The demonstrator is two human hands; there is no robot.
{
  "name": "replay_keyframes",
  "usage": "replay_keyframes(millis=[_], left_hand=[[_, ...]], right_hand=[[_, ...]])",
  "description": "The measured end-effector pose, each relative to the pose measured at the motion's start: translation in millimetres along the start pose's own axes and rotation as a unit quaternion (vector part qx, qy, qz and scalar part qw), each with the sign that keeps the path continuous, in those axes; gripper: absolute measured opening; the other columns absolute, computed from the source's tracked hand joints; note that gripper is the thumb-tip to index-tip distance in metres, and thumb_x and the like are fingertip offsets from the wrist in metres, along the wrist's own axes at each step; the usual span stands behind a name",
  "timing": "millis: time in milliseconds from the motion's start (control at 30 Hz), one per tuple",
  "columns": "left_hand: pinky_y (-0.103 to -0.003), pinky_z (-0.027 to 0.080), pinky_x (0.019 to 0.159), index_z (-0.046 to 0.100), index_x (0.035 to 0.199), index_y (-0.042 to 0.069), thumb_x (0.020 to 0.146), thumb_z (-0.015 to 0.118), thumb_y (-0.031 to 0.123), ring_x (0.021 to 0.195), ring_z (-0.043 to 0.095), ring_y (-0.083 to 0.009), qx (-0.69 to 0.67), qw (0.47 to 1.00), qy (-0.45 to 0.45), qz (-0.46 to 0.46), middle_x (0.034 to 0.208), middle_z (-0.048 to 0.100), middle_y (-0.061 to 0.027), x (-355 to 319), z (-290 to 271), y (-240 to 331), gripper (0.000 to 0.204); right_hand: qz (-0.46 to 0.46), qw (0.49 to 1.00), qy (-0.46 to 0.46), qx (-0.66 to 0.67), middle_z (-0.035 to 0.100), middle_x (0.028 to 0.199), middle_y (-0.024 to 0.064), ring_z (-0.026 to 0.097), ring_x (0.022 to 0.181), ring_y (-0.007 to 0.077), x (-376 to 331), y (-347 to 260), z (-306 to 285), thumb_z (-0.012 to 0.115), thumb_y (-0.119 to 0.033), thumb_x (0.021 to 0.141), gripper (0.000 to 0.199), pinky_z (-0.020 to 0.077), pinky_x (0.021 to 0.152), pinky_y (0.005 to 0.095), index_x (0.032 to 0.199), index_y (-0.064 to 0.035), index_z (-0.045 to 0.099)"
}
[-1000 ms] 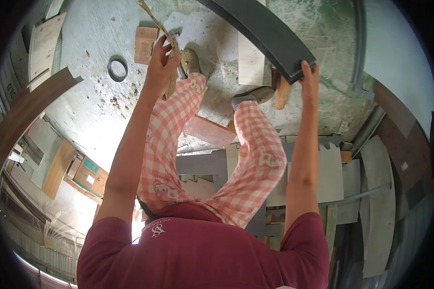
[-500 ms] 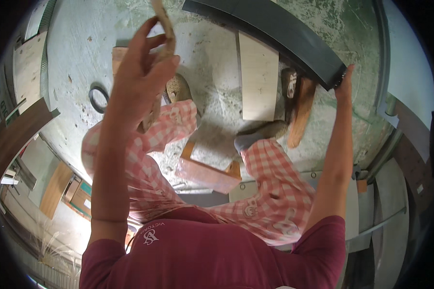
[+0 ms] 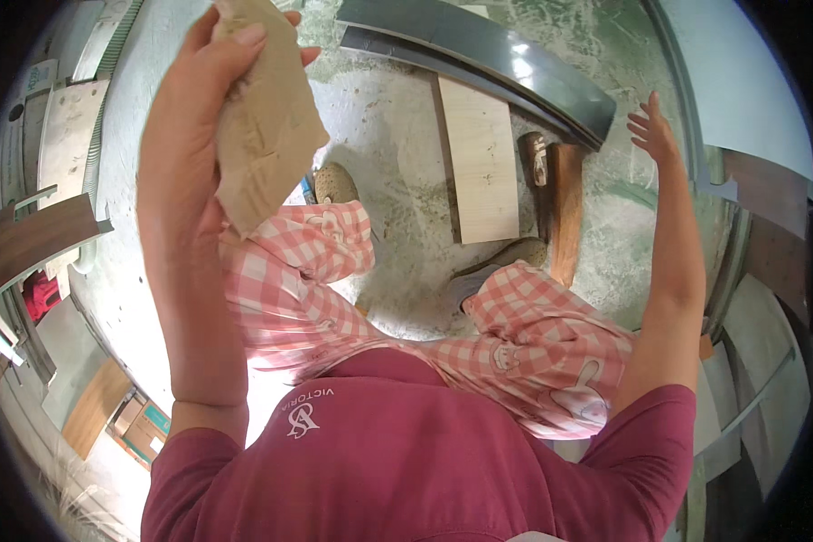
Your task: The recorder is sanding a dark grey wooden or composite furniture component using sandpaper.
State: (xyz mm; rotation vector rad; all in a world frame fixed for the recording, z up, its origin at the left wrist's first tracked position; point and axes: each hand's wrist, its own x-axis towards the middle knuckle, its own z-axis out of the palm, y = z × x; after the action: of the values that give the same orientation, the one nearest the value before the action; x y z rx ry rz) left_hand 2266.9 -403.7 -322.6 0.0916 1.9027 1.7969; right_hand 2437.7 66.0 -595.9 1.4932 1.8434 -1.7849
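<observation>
Dusty concrete floor (image 3: pixel 397 181) spreads below me, pale and powdered with sawdust, boards and offcuts lying about its edges; I stand on it in pink checked trousers (image 3: pixel 307 271), one shoe (image 3: pixel 336 183) showing by my left knee. My left hand (image 3: pixel 199 108) is raised close to my face, its grip closed around a folded sheet of tan sandpaper (image 3: pixel 266 126), thumb on the top edge, fingers hidden behind the sheet; the sandpaper hangs creased and bent, well above the floor. My right hand (image 3: pixel 652 134) is held out to the side with fingers spread wide, holding nothing; it hovers just beside the end of a long curved grey panel (image 3: pixel 479 50) that lies across the top of the view; whether it touches the panel I cannot tell. Below the panel a pale flat plank (image 3: pixel 481 163) rests on the floor; beside that lies a narrow reddish-brown wood block (image 3: pixel 565 208), near my right foot. At far left, brown and pale boards (image 3: pixel 36 239) are stacked.
</observation>
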Motion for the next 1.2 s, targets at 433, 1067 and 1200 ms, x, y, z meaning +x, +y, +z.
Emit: replay_keyframes(millis=[433, 1067, 1200], left_hand=[[-0.030, 0.049, 0.072, 0.027, 0.132, -0.001, 0.078, 0.064, 0.027, 0.086, 0.056, -0.0183, -0.072, 0.991, -0.096, -0.054, 0.107, 0.050, -0.0105, -18.8, -17.5, -78.3, 0.071], [-0.030, 0.046, 0.077, 0.051, 0.109, 0.001, 0.085, 0.052, 0.027, 0.090, 0.057, -0.0175, -0.001, 0.965, 0.239, 0.103, 0.100, 0.058, -0.0089, -153.0, -179.9, -59.3, 0.036], [-0.028, 0.044, 0.073, 0.060, 0.107, 0.001, 0.076, 0.059, 0.018, 0.084, 0.057, -0.0111, 0.146, 0.976, 0.026, -0.162, 0.100, 0.062, -0.0060, -284.6, -383.4, -386.2, 0.035]], right_hand=[[-0.177, 0.980, 0.012, -0.091, 0.050, 0.123, 0.0170, 0.051, 0.108, 0.0274, -109.7, -91.5, 10.1, 0.042, -0.067, 0.080, 0.084, 0.0348, 0.094, 0.0417, 0.134, -0.0046, 0.031], [-0.113, 0.953, -0.254, 0.121, 0.055, 0.092, 0.0067, 0.055, 0.086, 0.0152, -270.6, -77.8, 190.2, 0.057, -0.035, 0.085, 0.038, 0.0495, 0.077, 0.0342, 0.107, -0.0047, 0.048], [-0.062, 0.950, -0.245, 0.183, 0.056, 0.095, 0.0080, 0.056, 0.088, 0.0167, -259.0, -114.0, 178.5, 0.062, -0.038, 0.082, 0.044, 0.0480, 0.080, 0.0349, 0.109, -0.0066, 0.048]])
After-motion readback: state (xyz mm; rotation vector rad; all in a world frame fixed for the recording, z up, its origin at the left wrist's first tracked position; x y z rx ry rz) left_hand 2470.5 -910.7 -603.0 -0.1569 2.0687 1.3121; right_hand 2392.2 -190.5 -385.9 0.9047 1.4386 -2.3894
